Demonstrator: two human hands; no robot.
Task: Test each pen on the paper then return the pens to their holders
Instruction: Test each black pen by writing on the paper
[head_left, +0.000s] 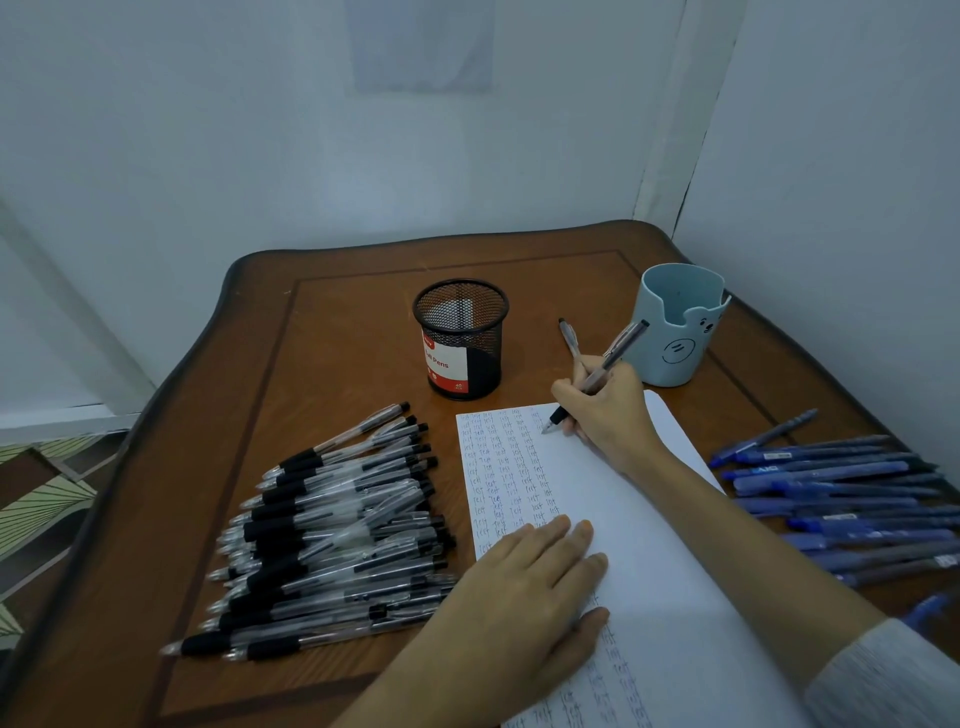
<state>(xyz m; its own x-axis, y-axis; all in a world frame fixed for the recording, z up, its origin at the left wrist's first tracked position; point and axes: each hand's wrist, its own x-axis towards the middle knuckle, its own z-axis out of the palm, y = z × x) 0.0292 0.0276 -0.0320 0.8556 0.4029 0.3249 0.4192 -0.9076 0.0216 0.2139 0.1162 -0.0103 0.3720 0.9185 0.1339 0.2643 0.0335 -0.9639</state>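
A white sheet of paper (639, 525) lies on the wooden table, its left part filled with columns of small handwritten words. My right hand (608, 410) grips a clear black-grip pen (597, 379) with its tip on the paper near the top edge. A second clear pen (569, 338) sticks up behind the same hand. My left hand (524, 603) rests flat on the paper's lower left. A heap of clear black-grip pens (332, 525) lies left of the paper. Blue pens (836, 493) lie in a pile at the right.
A black mesh pen holder (460, 338) with a red and white label stands behind the paper. A pale blue bear-face cup (675, 327) stands at the back right. The brown table (234, 415) sits in a corner between pale walls, with patterned floor at the left.
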